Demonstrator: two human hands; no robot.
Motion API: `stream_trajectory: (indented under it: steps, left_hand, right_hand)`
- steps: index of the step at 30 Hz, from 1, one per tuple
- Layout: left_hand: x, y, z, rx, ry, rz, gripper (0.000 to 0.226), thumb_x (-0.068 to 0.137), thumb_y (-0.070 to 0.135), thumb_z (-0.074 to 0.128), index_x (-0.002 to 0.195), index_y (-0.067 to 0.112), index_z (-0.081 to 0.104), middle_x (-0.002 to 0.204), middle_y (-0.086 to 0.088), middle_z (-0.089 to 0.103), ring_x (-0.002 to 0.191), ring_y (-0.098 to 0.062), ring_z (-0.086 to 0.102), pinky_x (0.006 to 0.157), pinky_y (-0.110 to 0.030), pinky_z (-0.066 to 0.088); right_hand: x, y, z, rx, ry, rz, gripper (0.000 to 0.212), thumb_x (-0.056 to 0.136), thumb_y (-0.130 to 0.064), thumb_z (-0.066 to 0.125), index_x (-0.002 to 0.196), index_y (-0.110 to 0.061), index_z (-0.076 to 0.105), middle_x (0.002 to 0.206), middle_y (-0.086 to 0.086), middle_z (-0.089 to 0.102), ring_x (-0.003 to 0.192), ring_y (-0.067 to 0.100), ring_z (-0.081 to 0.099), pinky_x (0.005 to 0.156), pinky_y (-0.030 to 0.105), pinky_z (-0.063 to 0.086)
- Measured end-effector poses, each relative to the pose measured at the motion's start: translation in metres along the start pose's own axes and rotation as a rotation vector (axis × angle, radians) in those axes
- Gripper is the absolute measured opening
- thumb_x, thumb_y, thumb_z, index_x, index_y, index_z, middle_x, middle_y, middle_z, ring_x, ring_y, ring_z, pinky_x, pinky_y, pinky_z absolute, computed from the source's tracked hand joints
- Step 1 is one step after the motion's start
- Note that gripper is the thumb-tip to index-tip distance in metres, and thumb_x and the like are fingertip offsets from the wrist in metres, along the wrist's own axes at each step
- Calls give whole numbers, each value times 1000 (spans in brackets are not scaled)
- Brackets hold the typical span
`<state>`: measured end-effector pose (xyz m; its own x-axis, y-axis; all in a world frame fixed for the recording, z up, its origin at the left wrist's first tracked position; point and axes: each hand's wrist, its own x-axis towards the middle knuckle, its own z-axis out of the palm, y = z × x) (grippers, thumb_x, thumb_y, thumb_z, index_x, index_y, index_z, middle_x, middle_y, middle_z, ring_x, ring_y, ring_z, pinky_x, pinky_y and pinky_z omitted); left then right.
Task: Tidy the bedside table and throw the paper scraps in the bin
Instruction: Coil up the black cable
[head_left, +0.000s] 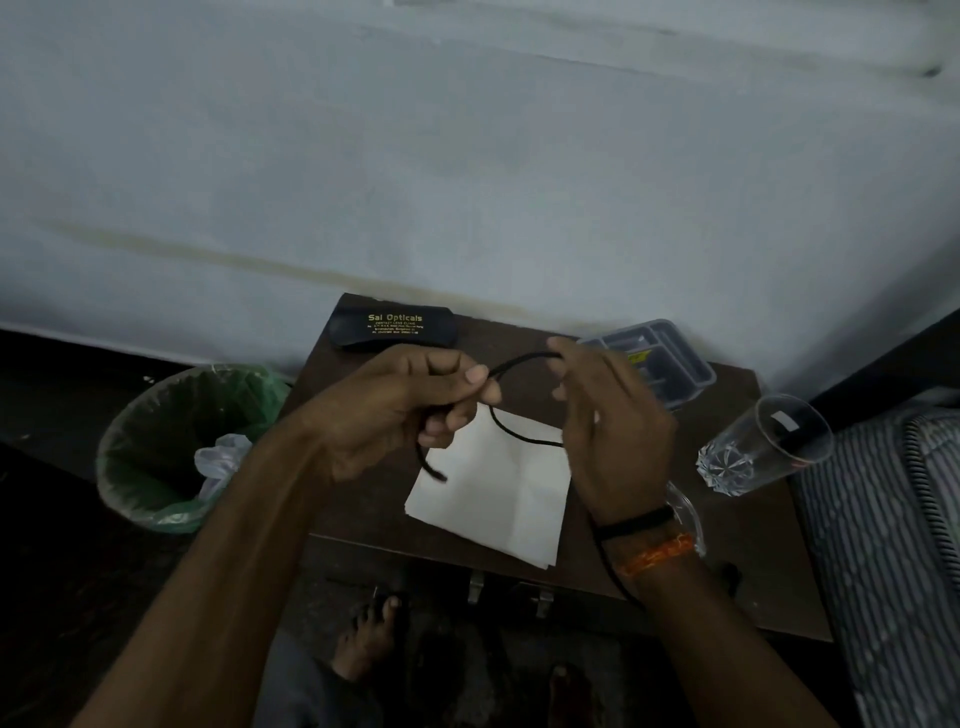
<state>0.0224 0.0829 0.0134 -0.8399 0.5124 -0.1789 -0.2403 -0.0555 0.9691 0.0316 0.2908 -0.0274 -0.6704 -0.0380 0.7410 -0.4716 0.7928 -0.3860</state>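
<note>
Over the dark brown bedside table (727, 561), both hands hold a thin black cable (519, 359). My left hand (410, 410) pinches it between thumb and fingers, with one short end hanging below the fist. My right hand (608, 431) has the cable looped over its fingers, and the rest trails down past the wrist. Beneath the hands lies a white folded sheet of paper (493, 493). A bin (171, 447) lined with a green bag stands on the floor left of the table, with a crumpled clear plastic scrap inside.
A black spectacle case (393, 327) printed with gold letters lies at the table's back edge by the wall. A grey compartment tray (670, 364) sits at the back right. A clear drinking glass (763, 452) stands near the right edge. A striped bedcover (893, 545) borders the right side.
</note>
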Motion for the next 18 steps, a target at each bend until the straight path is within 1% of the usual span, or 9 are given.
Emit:
stream_trajectory:
  steps: [2,4,6,8,10,12,15,16,18]
  left_hand:
    - [-7,2,-6,81,-58,28,26,99,13,46,101,-3,66,65,-7,48,59,-17,40,57,-24,37]
    - [-13,3,-11,160,-137,46,25,100,8,43,104,-5,63,71,-11,52,69,-24,45,68,-29,41]
    - [-17,3,-14,218,-200,70,20,101,5,44,101,-3,62,74,-12,55,75,-24,50,79,-34,44]
    - [-18,3,-9,154,-238,106,17,98,3,45,97,0,61,72,-10,54,73,-21,53,84,-40,48]
    - [-15,2,2,4,-253,160,16,94,1,45,93,4,60,69,-7,50,67,-18,50,78,-40,48]
    - [-9,2,15,-246,-213,238,16,89,-3,44,92,4,58,67,-3,45,61,-14,44,67,-33,45]
    - [4,0,21,-609,-102,317,16,88,-2,43,92,6,56,66,-1,42,54,-9,38,54,-24,32]
    - [8,-1,21,-670,-68,345,15,91,2,43,94,6,57,67,-1,44,54,-8,38,52,-23,30]
    - [13,-4,21,-716,3,397,19,97,11,41,102,6,59,71,0,49,56,-7,41,53,-20,34]
  right_hand:
    - [7,2,-6,54,77,78,20,96,-2,58,110,-6,72,93,6,72,72,8,63,71,12,47]
    - [10,3,-8,78,99,125,22,94,4,59,110,-5,71,92,6,72,71,9,64,73,4,43]
    - [11,3,-6,108,108,141,24,94,6,56,111,-3,70,96,7,73,74,15,68,74,11,49]
    - [13,0,-1,144,117,142,21,96,1,56,111,-3,70,100,7,72,84,19,69,79,26,55]
    - [14,-2,6,145,70,146,21,97,-6,55,112,-5,70,101,7,71,93,21,66,86,31,52]
    - [13,-3,14,113,-44,152,24,94,0,56,112,-9,70,102,5,69,98,23,62,89,31,46]
    - [7,-5,24,13,-205,139,29,87,6,57,106,-13,71,93,2,65,93,29,56,82,33,40]
    - [5,-7,25,-16,-236,132,29,87,4,56,105,-14,71,89,0,64,91,27,52,80,32,38]
    - [2,-10,26,-33,-281,124,31,89,-1,50,106,-17,70,87,-3,61,93,22,46,80,31,37]
